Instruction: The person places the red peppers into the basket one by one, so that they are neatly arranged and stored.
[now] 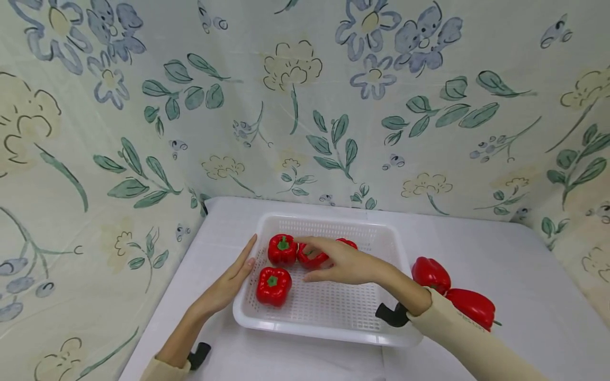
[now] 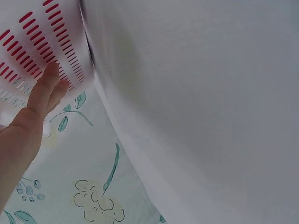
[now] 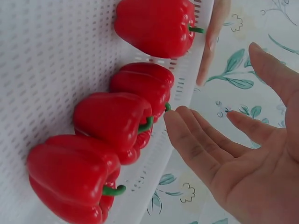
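Note:
My left hand [image 1: 224, 288] rests with straight fingers along the left wall of a white perforated plastic basket [image 1: 314, 334]; the left wrist view shows its fingertips on the slotted side. Over the basket, my right hand [image 1: 345, 262] hovers with spread fingers and nothing between them. Below and around it lie red bell peppers with green stems: one at the back left [image 1: 281, 253], one at the front left [image 1: 274, 288], others partly hidden behind the hand. In the right wrist view, the open right hand [image 3: 247, 163] stands off from the nearest bell pepper [image 3: 70, 175].
Two more red bell peppers, one rear [image 1: 430, 273] and one front [image 1: 472, 307], lie on the white table [image 1: 519, 286] to the right of the basket, beside my right forearm. A floral cloth [image 1: 305, 106] hangs behind the table and at both sides.

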